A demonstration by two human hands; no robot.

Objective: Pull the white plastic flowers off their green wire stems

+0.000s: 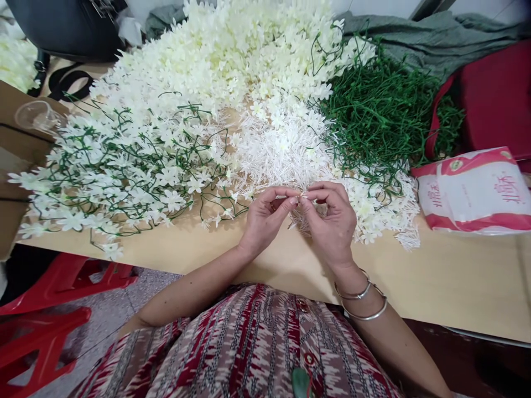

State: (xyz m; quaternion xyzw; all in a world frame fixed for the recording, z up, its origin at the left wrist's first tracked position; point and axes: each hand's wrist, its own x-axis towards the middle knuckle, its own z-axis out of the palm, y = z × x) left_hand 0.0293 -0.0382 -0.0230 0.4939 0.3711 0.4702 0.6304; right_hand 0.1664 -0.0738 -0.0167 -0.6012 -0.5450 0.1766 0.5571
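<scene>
The left hand [265, 221] and the right hand [332, 224] were held tip to tip over the near side of the counter [415, 282], and a tight pinch was seen on both sides! Between those fingertips a small pale piece [301, 195] was gripped, too tiny and too covered to be identified. Right behind it, a heap of thin white strands [274, 146] was spread, and just beside the right hand white blossoms [367, 207] were scattered. Over on the left, a wide pile of green-stemmed white flowers [124, 166] was laid out, a few stems stretched almost to the left hand. At the back, a great mound of creamy petals [232, 50] was heaped high! To its right, green stems [373, 105] were massed in a tangle, with a red bag [498, 99] set beside them. Nearer, a white-and-red packet [468, 190] was placed. On the right forearm, silver bangles [360, 295] were worn.
</scene>
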